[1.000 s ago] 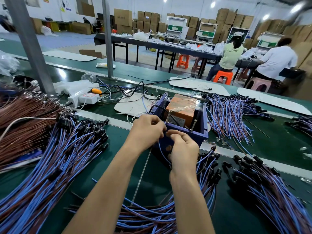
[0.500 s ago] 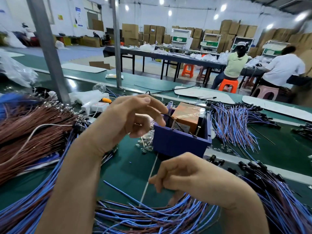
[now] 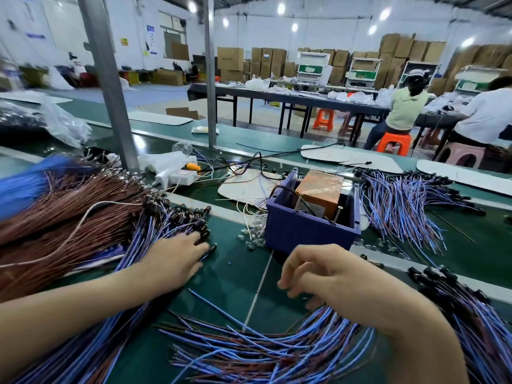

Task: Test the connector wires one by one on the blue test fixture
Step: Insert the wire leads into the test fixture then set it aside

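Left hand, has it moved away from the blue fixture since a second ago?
Yes. The left hand has left the front of the fixture and gone leftward; it now rests on the connector ends of the left wire pile.

Left hand [image 3: 177,259] on wire pile [image 3: 155,217], right hand [image 3: 318,275] near blue fixture [image 3: 304,231]

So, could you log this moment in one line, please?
left hand: on left wire pile | right hand: curled over near wires | fixture: untouched
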Available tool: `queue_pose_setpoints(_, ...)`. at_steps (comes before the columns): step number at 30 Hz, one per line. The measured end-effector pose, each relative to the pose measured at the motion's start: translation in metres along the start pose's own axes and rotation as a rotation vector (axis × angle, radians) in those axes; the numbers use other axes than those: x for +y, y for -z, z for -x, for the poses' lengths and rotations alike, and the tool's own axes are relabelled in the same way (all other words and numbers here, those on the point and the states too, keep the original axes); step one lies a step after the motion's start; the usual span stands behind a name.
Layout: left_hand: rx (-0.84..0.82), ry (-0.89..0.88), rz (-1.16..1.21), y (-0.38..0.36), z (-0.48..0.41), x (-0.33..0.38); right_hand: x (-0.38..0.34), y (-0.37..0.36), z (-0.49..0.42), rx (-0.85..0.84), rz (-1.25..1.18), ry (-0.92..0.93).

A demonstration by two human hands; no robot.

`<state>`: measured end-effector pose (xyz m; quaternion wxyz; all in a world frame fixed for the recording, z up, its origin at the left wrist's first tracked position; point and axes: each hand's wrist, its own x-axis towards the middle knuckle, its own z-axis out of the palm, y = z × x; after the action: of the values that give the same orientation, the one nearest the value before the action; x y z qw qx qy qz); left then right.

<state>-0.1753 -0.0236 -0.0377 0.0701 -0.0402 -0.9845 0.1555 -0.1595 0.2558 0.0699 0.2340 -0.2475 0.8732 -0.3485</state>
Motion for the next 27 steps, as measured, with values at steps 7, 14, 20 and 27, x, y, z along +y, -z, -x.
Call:
queue_pose_setpoints(7,-0.032,0.249,0.006,0.004,-0.04,-0.021,0.004,-0.003,-0.011,0.007,0.027,-0.069)
queue_pose_setpoints(14,0.051,0.302,0.536,0.029,-0.062,-0.04,0.009,-0.007,-0.022,0.123,-0.004,-0.058)
queue_pose_setpoints(20,0.132,0.283,1.2,0.068,-0.069,-0.026,0.009,-0.015,-0.037,0.107,-0.293,-0.023)
queue_pose_setpoints(27,0.429,-0.477,1.281,0.144,-0.01,0.058,-0.009,-0.029,-0.058,0.164,-1.266,0.213)
